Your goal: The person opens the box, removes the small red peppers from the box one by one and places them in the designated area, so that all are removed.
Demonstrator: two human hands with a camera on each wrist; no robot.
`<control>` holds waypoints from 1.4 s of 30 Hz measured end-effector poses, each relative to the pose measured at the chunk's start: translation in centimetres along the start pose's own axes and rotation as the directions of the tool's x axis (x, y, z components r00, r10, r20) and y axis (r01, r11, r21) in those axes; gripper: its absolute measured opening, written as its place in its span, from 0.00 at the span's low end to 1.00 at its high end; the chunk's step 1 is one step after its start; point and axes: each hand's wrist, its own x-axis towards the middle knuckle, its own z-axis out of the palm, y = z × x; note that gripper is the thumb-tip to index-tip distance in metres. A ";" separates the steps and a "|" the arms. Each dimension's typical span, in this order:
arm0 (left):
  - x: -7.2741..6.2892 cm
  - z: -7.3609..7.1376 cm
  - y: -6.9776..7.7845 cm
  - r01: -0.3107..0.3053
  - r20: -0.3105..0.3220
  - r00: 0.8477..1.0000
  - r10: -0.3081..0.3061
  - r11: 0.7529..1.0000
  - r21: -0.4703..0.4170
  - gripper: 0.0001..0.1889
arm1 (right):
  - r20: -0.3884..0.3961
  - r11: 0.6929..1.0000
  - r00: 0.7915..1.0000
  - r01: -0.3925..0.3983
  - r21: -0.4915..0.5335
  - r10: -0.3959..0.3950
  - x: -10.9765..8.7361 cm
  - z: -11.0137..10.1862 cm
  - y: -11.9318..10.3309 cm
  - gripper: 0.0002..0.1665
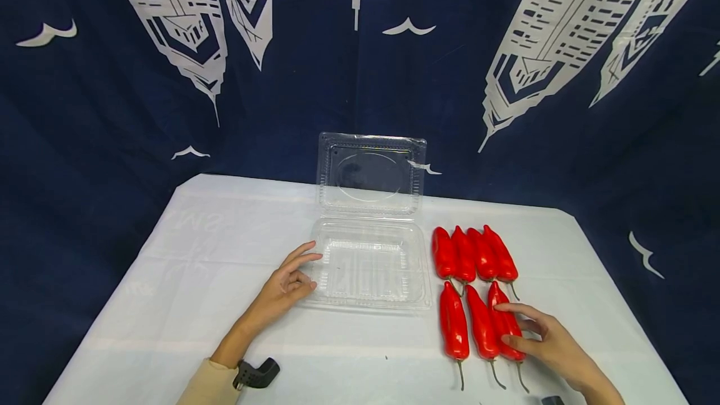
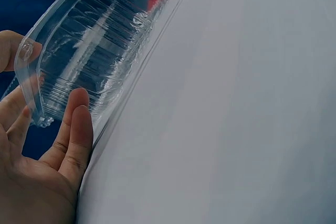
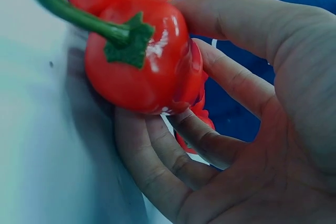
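Observation:
A clear plastic clamshell box (image 1: 371, 302) lies with its lid (image 1: 371, 174) raised at the back. At the box's left edge is my left hand (image 1: 281, 292), fingers loosely extended. In the left wrist view, its fingertips (image 2: 80, 121) lie against the ribbed side wall and rim. My right hand (image 1: 554, 342) grips the rightmost red pepper (image 1: 512, 330) of the front row, thumb on one side and fingers on the other. The right wrist view shows this glossy red pepper (image 3: 142, 72) with its curved green stem, fingers curled round its body, close over the white tabletop.
Two more red peppers (image 1: 453, 324) lie beside the gripped one, stems toward me. Behind them is a row of several red peppers (image 1: 475, 255), right of the box. The white table (image 1: 185, 292) ends at a dark blue curtain (image 1: 349, 80) with white building prints.

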 end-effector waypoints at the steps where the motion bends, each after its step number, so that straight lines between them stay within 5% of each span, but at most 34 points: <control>1: 0.0 0.0 0.0 0.000 0.002 1.000 0.000 1.000 0.000 0.28 | 0.001 1.000 1.000 0.000 -0.002 0.000 0.0 0.1 0.0 0.43; 22: 0.0 0.0 0.3 0.022 -0.003 1.000 -0.022 1.000 0.009 0.28 | 0.002 0.999 1.000 0.009 -0.040 -0.009 0.3 0.5 0.0 0.55; 42: 0.2 -0.2 0.2 0.009 0.005 1.000 -0.009 1.000 -0.001 0.28 | -0.070 0.990 0.995 0.063 -0.123 -0.072 -0.5 -1.5 0.2 0.43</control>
